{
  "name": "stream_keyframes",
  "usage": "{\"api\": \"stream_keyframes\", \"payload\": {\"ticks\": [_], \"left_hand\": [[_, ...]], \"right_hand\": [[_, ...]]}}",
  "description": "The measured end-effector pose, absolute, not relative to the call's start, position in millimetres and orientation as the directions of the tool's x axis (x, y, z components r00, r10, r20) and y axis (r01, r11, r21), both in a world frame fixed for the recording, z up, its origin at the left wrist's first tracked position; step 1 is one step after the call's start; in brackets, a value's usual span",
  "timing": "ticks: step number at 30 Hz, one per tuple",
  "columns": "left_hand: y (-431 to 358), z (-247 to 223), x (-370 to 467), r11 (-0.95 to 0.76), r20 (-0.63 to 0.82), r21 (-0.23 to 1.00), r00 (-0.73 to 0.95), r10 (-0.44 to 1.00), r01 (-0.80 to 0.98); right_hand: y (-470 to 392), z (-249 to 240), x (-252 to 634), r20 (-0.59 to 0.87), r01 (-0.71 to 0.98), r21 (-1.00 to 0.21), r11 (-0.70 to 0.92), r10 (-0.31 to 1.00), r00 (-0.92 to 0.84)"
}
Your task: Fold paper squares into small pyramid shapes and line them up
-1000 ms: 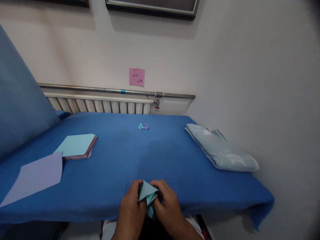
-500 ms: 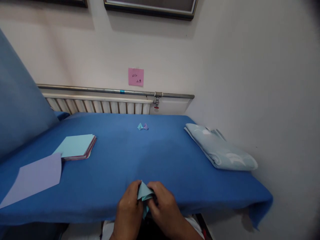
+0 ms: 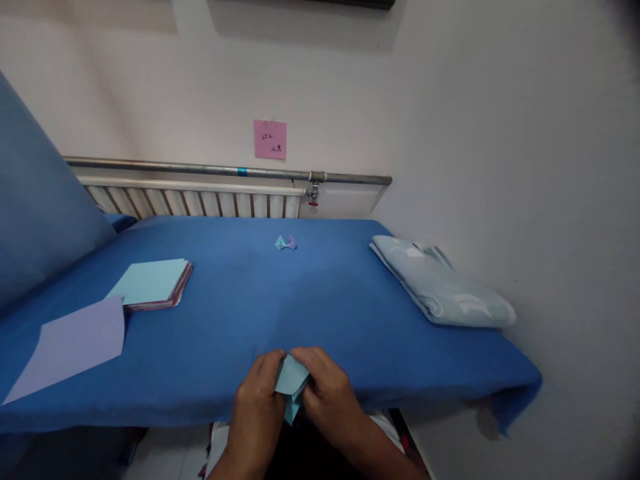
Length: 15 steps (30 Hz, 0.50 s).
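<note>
A folded piece of light teal paper [image 3: 291, 377] is between my two hands at the front edge of the blue-covered table. My left hand [image 3: 257, 400] grips its left side, thumb along the top edge. On the right side my right hand [image 3: 330, 393] pinches the same paper. Several layers and a pointed flap show below the top face; fingers hide the rest of it. Farther back on the blue cloth [image 3: 240, 320] lies a small folded paper piece [image 3: 285, 243], half teal and half purple.
To the left are a stack of coloured paper [image 3: 155, 283] with teal on top and a loose lavender sheet [image 3: 75, 347]. A folded pale blue blanket [image 3: 440, 283] lies at the right by the wall. A radiator [image 3: 200, 201] and pipe run behind the table.
The teal paper has turned in my hands; its top now shows a broader, flatter face instead of a raised point. My thumbs have come closer together. The view has tilted slightly downward.
</note>
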State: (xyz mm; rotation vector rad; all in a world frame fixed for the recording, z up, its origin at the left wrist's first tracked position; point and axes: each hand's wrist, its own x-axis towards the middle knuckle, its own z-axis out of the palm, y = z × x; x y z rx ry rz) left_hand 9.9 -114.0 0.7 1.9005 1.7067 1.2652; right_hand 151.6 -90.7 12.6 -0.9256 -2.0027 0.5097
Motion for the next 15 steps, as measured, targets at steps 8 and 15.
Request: {"api": "stream_keyframes", "payload": {"ticks": [8, 15], "left_hand": [[-112, 10, 7, -0.15, 0.249, 0.864, -0.15, 0.957, 0.48], [-111, 15, 11, 0.08, -0.059, 0.982, -0.125, 0.99, 0.171]], "right_hand": [[-87, 4, 152, 0.545, 0.263, -0.751, 0.605, 0.794, -0.27], [-85, 1, 154, 0.521, 0.207, -0.805, 0.556, 0.829, -0.203]]}}
